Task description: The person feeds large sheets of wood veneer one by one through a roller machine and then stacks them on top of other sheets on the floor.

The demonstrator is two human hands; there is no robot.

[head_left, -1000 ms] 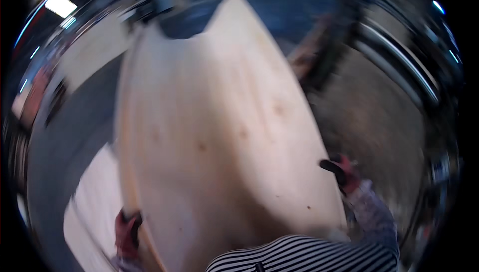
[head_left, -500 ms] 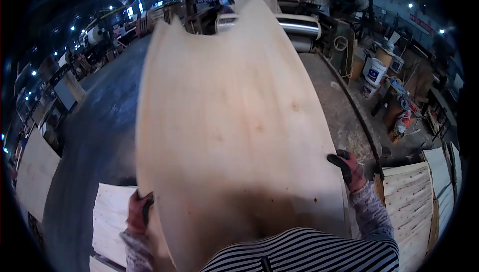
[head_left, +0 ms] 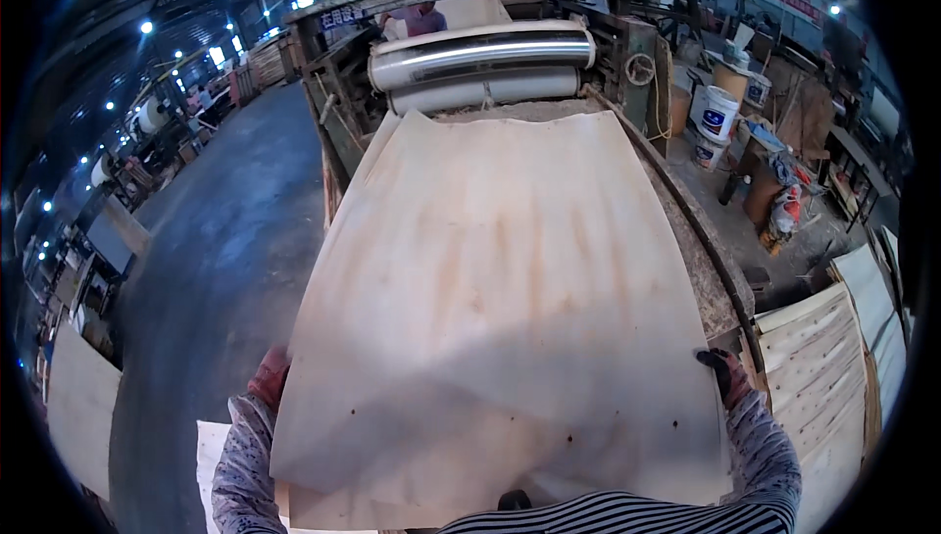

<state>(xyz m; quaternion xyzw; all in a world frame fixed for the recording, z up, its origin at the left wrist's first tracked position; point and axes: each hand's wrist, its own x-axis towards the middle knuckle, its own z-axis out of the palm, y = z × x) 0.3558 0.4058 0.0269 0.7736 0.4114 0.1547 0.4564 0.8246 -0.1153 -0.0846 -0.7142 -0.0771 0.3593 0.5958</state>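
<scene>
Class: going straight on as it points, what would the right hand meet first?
The red-gloved right hand would probably meet the broad, pale wooden sheet whose edge it overlaps, though depth is unclear.

Matt, knotted wood was shown by the sheet, glossy metal by the upper roller, roughness by the worktop!

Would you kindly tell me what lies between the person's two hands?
In the head view, a pale wooden sheet spans from left hand to right hand.
</scene>
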